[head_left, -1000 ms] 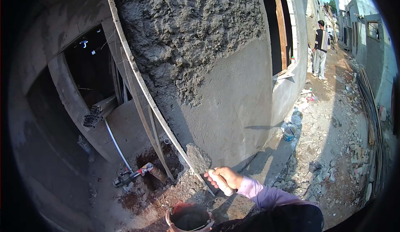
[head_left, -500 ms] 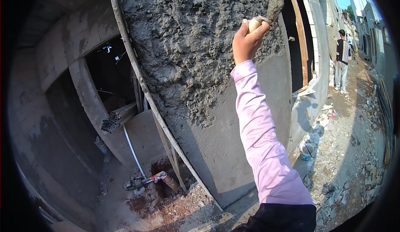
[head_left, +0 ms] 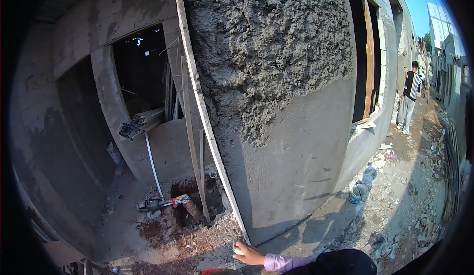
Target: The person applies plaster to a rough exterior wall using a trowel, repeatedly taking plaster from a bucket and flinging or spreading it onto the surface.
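person's r. hand (head_left: 251, 255) is low in view nr the bottom edge, fingers curled round a pale handle (head_left: 236, 246) — most of it hidden. pink sleeve (head_left: 286, 263) at that wrist. ahead is a wall (head_left: 296, 156): rough grey mortar (head_left: 281, 38) up top, smooth plaster (head_left: 291, 176) below, w/ a long straight strip (head_left: 207, 122) slanting down its l. edge to just above the hand. far l., grey profiles (head_left: 140, 123) stick out of a dark window opening (head_left: 136, 72); a white pipe (head_left: 153, 166) drops to a fitting (head_left: 150, 204) nr the ground. on the r. — blue-and-white bucket (head_left: 356, 194) by the wall base, plus rubble (head_left: 380, 220); another person (head_left: 412, 92), striped top, stands farther off.
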A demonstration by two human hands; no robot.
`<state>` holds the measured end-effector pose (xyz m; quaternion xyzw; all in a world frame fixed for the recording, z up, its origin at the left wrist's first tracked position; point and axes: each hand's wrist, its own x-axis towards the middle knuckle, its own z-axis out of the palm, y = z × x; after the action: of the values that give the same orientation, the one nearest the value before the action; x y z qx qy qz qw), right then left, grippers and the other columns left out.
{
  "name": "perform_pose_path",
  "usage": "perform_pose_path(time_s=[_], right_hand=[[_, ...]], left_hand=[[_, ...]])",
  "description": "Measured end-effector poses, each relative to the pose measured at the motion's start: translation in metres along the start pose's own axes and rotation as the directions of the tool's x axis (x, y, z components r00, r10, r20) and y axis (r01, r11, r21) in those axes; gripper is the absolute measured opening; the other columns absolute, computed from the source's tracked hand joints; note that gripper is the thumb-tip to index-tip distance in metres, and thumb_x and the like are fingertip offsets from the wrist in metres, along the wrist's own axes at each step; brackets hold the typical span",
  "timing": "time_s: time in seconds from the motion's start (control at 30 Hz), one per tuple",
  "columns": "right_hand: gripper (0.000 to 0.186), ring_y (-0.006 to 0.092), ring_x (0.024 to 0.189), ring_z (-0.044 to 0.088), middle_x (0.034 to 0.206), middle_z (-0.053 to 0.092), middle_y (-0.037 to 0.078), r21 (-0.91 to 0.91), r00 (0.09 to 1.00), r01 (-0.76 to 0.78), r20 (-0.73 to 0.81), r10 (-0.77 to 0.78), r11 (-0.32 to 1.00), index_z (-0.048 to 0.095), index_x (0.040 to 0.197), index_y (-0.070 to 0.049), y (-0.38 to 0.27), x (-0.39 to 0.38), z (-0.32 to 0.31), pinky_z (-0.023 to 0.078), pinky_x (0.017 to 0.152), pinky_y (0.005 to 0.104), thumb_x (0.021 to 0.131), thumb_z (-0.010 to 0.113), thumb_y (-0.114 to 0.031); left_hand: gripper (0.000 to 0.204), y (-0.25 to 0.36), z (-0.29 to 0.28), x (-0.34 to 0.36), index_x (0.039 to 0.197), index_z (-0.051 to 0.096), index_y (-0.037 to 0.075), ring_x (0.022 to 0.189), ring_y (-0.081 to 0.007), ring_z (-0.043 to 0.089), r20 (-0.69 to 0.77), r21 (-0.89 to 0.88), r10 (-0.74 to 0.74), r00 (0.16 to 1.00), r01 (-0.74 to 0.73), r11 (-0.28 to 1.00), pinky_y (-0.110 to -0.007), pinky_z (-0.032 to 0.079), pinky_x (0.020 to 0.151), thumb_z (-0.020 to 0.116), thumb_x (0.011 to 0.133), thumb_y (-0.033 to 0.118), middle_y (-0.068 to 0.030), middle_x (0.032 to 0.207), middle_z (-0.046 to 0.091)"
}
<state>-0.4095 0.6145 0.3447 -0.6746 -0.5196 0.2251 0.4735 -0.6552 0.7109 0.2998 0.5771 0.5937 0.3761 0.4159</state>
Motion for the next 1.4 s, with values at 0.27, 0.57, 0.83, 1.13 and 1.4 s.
perform_pose_path(time_s=[0.27, 0.57, 0.83, 1.13, 1.4], right_hand=[[0.028, 0.0392, 0.088, 0.069, 0.087, 0.071, 0.022, -0.646, 0.868, -0.024, 0.365, 0.336, 0.763, 0.072, 0.088, 0.002, 0.083, -0.044, 0.038, 0.055, 0.079, 0.0464, 0.077, 0.062, -0.023], [0.032, 0.0459, 0.074, 0.067, 0.075, 0.066, 0.027, -0.62, 0.904, -0.086, 0.281, 0.322, 0.78, 0.067, 0.077, 0.005, -0.023, -0.028, -0.04, 0.054, 0.067, 0.0498, 0.085, 0.059, -0.026], [0.027, 0.0182, 0.061, 0.063, 0.074, 0.061, 0.006, -0.194, 0.479, -0.515, 0.743, 0.468, 0.835, 0.067, 0.104, -0.005, 0.029, -0.056, 0.032, 0.052, 0.055, 0.0303, 0.098, 0.053, -0.026], [0.019, 0.0124, 0.057, 0.057, 0.073, 0.058, 0.003, 0.32, 0.583, -0.77, 0.704, 0.405, 0.552, 0.058, 0.098, 0.0, 0.008, -0.09, 0.007, 0.048, 0.053, 0.0285, 0.081, 0.057, -0.009], [0.031, 0.0119, 0.063, 0.058, 0.087, 0.058, 0.004, 0.716, 0.817, -0.563, 0.403, 0.413, 0.414, 0.054, 0.119, 0.001, -0.044, -0.059, -0.059, 0.05, 0.052, 0.0277, 0.093, 0.062, -0.012]], left_hand=[[0.04, 0.025, 0.024, 0.004, 0.058, 0.048, -0.007, 0.067, -0.0185, 0.043, 0.074, -0.201, 0.318, 0.945, -0.298, 0.933, -0.038, 0.035, 0.062, 0.073, 0.084, 0.011, -0.0093, 0.064, 0.042], [0.044, 0.142, 0.019, 0.026, 0.06, 0.041, -0.006, 0.061, -0.0144, 0.03, 0.247, -0.323, 0.546, 0.8, -0.463, 0.825, -0.035, 0.026, 0.056, 0.071, 0.086, 0.011, -0.005, 0.064, 0.03], [0.041, 0.142, 0.022, 0.015, 0.061, 0.051, -0.009, 0.057, -0.0168, 0.035, 0.398, -0.205, 0.483, 0.78, -0.438, 0.875, -0.037, 0.028, 0.054, 0.072, 0.085, 0.016, -0.0087, 0.061, 0.034], [0.05, 0.097, 0.012, 0.027, 0.055, 0.043, -0.007, 0.062, -0.0128, 0.034, 0.302, -0.182, 0.24, 0.923, -0.191, 0.965, -0.034, 0.028, 0.058, 0.074, 0.085, 0.019, -0.0041, 0.065, 0.037], [0.036, -0.026, -0.015, 0.025, 0.054, 0.049, 0.007, 0.052, -0.0072, 0.038, 0.127, -0.291, -0.079, 0.989, 0.113, 0.95, -0.029, 0.027, 0.047, 0.071, 0.082, 0.011, 0.0034, 0.056, 0.045]])
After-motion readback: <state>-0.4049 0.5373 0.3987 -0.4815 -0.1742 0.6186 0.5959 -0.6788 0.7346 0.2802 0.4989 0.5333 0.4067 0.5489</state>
